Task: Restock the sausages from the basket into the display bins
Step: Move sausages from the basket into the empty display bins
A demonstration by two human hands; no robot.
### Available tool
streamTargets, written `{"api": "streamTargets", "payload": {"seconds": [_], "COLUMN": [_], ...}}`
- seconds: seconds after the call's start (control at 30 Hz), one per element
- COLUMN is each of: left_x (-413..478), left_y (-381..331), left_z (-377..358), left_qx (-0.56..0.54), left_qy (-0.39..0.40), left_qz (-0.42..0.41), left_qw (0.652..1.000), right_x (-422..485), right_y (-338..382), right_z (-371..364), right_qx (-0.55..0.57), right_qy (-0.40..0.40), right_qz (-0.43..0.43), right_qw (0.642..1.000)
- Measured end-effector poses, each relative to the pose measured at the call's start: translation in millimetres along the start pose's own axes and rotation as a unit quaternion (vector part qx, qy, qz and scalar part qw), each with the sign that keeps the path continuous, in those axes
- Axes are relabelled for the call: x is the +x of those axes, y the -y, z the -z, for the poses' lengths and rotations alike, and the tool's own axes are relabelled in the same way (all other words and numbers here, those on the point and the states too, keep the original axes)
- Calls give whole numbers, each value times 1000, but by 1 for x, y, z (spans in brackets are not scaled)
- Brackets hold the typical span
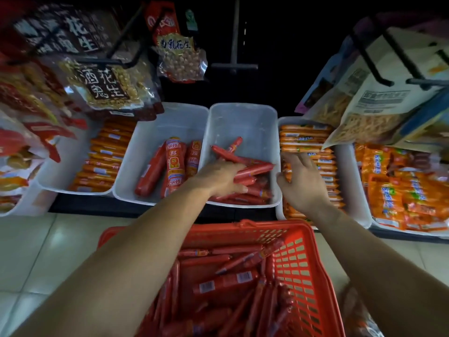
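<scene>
Gripping red sausages (255, 167) in my left hand (218, 176), I am laying them parallel in the bin (243, 122) beneath, spread right hand (303, 184) resting on orange sausages (306, 137).

- The red basket (303, 263) is holding a jumbled heap of red sausages (226, 280).
- Just beyond the basket, a white bin (243, 117) is holding thin red sausages (252, 169), lying criss-cross.
- Beyond the basket to the left, a second bin (155, 122) is holding thick red sausages (175, 166).
- Beyond it to the right, a third bin (351, 183) is holding stacked orange sausages (303, 139).
</scene>
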State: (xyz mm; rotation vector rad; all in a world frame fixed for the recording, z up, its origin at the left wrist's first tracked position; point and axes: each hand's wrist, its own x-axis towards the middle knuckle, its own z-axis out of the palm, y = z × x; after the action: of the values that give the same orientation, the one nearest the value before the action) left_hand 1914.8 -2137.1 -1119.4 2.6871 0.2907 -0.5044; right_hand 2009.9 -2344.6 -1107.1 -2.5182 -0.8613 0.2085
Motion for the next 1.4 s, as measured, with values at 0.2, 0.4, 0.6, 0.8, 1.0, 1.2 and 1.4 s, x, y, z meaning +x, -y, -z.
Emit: {"api": "streamTargets", "payload": {"seconds": [0.2, 0.4, 0.6, 0.8, 1.0, 1.2, 1.4], "left_x": [-29, -39, -14, -11, -38, -39, -43], "left_y": [27, 26, 1, 5, 58, 76, 74], "left_z": [5, -9, -35, -15, 23, 21, -4], "left_qx": [88, -33, -197, -249, -156, -152, -190], "left_qy": [-61, -111, -170, -241, -273, -262, -249], "left_qz": [-18, 33, 24, 23, 35, 77, 86], "left_qw": [994, 993, 965, 938, 949, 950, 946], "right_x": [17, 15, 27, 64, 101, 101, 81], "right_y": [20, 27, 30, 40, 63, 54, 47], "right_z": [-29, -29, -23, -35, -68, -65, -68], "right_qx": [-196, -225, -192, -118, -200, -289, -271], "right_qy": [227, 174, 162, 147, 257, 249, 237], "right_qz": [113, 81, 76, 71, 117, 107, 80], "right_qw": [947, 955, 965, 979, 938, 918, 930]}}
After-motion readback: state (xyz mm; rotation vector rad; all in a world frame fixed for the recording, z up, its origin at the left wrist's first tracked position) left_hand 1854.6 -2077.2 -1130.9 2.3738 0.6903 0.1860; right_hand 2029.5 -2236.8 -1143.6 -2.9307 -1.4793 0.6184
